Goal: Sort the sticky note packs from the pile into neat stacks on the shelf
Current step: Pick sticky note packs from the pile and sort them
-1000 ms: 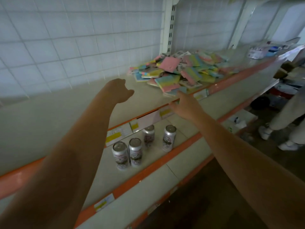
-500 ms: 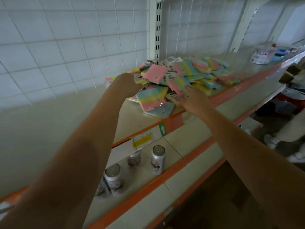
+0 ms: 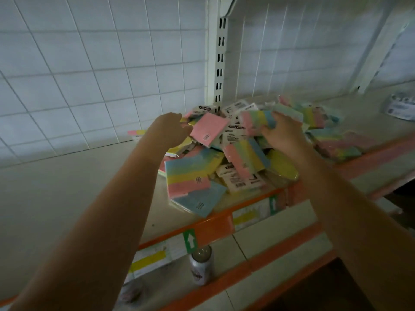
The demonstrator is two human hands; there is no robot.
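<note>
Two hands are reaching into the pile (image 3: pixel 244 158) right now, so this looks like the very first pick of the sort; no neat stacks are showing anywhere on the shelf (image 3: pixel 78 187) yet. Right hand (image 3: pixel 284 134) is curling its fingers round a striped pack (image 3: pixel 258 122) at the top of the heap, thumb on the near edge. Left hand (image 3: pixel 168 129) is coming in beside a pink pack (image 3: pixel 207 130), fingers loosely bent, and I can't tell if it's actually touching it or holding anything.

Next move, I'm guessing: lifting that striped pack clear without dragging its neighbours, then laying it flat on the bare shelf to the left as a stack base.

Material-wise, the packs are looking like flat squares, pastel pink, yellow and blue bands, wrapped in shiny film with white barcode cards. Probably slippery against each other, so the heap is likely shifting once something is pulled. Shelf is looking smooth and pale with an orange front lip (image 3: pixel 208 223); a can (image 3: pixel 201 267) is sitting on the level below.
</note>
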